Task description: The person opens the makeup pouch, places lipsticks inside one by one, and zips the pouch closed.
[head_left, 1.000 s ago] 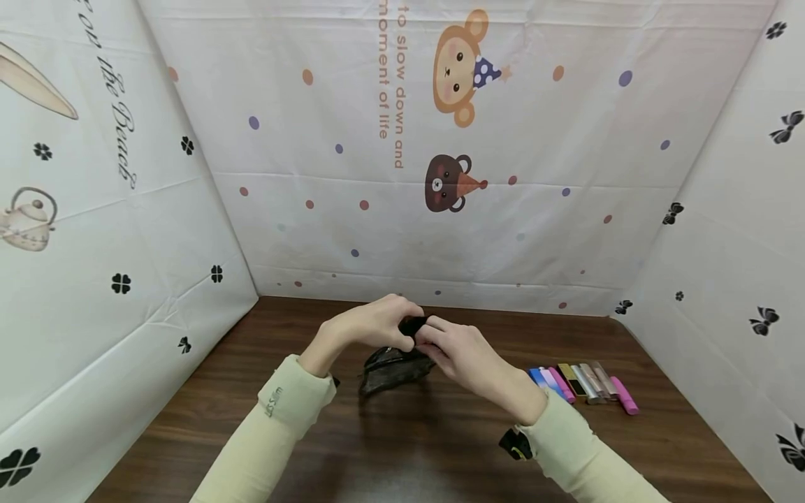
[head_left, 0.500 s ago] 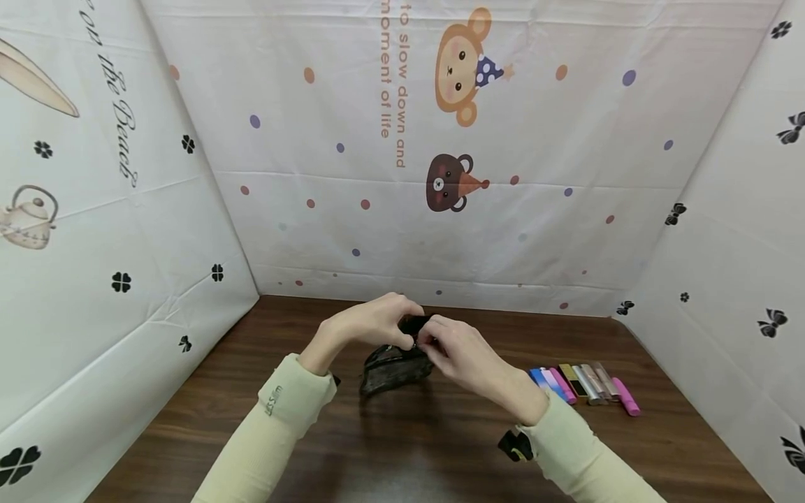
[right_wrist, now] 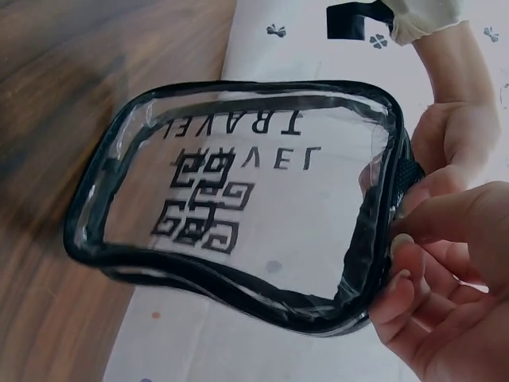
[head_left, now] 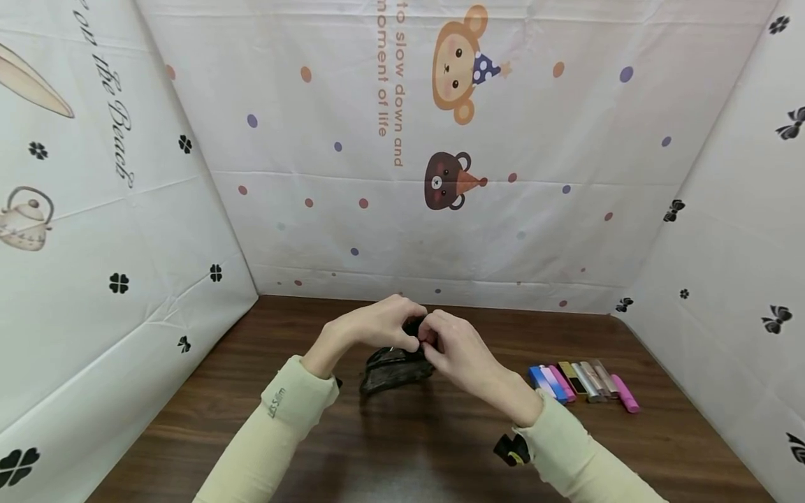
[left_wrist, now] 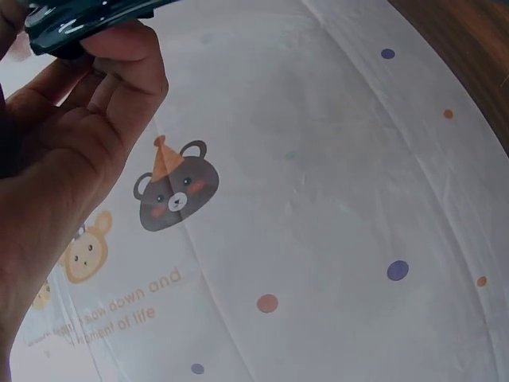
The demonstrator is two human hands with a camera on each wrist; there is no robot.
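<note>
— At the left of the work area, how is the left hand (head_left: 374,325) set?

— Knuckles uppermost, thumb and fingers curled, gripping one short end of the clear, black-edged pouch (head_left: 396,375).

— Where does the pouch lie?

— Below the left hand. Its long axis runs from the gripped end down toward the tabletop (head_left: 220,391); contact with the tabletop cannot be confirmed.

— Right of the pouch, how is the right hand (head_left: 462,349) set?

— Thumb and forefinger pinch narrowly at the same short end, beside the left fingers; the forearm slants down to the right. Neither hand is clearly nearer. A row of slim tubes and packs (head_left: 585,383) lies well apart, farther right.
</note>
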